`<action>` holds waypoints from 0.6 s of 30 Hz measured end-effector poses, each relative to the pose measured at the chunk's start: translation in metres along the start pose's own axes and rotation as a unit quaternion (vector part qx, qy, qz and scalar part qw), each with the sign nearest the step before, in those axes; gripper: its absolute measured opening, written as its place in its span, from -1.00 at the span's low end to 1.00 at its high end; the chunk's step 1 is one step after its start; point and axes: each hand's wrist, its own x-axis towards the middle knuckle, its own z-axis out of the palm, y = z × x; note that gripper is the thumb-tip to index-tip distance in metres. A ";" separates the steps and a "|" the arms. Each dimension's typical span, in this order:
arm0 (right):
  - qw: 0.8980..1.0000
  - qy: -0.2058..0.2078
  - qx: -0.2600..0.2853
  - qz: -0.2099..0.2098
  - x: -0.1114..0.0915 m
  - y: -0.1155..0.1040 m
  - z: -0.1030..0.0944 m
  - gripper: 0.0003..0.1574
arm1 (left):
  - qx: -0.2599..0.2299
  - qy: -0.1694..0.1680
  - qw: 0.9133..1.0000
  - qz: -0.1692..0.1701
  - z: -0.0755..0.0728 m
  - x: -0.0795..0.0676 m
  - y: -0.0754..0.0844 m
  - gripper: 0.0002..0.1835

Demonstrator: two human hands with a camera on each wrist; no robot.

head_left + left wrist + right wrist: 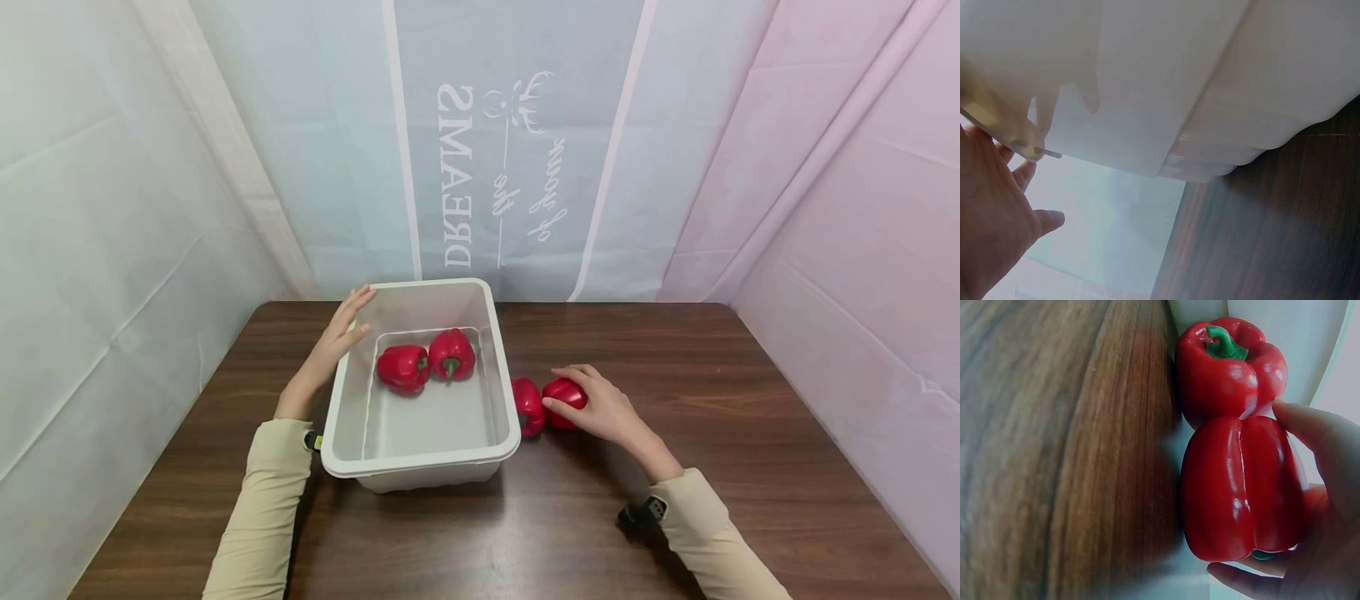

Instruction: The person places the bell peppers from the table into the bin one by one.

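Two red bell peppers lie in the light grey plastic bin [420, 456], one on its side [403, 368], the other with its green stem facing the near side [452, 354]. My left hand [330, 346] rests along the bin's left rim, its fingers extended; in the left wrist view the fingertips touch the bin wall [1129, 81]. My right hand [600, 406] curls thumb and fingers around a red bell pepper [1241, 487] on the table. Another bell pepper [1222, 381] sits between that one and the bin's right side, touching the held pepper.
The bin stands on a dark brown wooden table [652, 350]. Behind the table hangs a pale blue cloth [517, 167] with white lettering, and white cloth walls [862, 250] rise at both sides. A small black device [641, 515] is at the right wrist.
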 end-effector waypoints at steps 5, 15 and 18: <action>1.000 -0.011 0.006 -0.003 0.000 0.001 -0.002 -0.24 | -0.001 -0.001 1.000 0.000 0.000 0.001 -0.004 -0.44; 0.999 -0.034 0.006 -0.007 0.000 0.004 -0.006 -0.13 | 0.000 -0.001 1.000 0.000 -0.001 0.002 -0.005 -0.43; 0.999 -0.039 0.007 -0.007 0.001 0.004 -0.006 -0.11 | 0.000 0.000 1.000 0.002 -0.001 0.003 -0.005 -0.44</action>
